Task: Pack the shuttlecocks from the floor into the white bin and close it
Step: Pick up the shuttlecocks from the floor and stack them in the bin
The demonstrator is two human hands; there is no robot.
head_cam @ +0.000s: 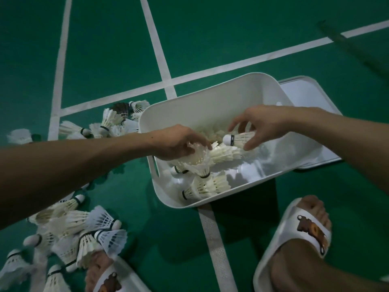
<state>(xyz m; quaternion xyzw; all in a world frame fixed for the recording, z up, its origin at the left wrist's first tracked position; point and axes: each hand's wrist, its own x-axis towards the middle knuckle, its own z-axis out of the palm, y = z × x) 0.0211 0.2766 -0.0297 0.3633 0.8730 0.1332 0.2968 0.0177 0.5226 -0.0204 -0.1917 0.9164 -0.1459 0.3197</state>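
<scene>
Over the white bin [189,102] my left hand [179,144] grips stacked shuttlecocks [199,160] at its 4 o'clock; right hand [263,123] pinches a single shuttlecock [239,139] at 8 o'clock

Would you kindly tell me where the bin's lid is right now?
In the head view, the lid lies flat on the floor at the right, partly hidden behind the bin, beyond the right hand.
</scene>
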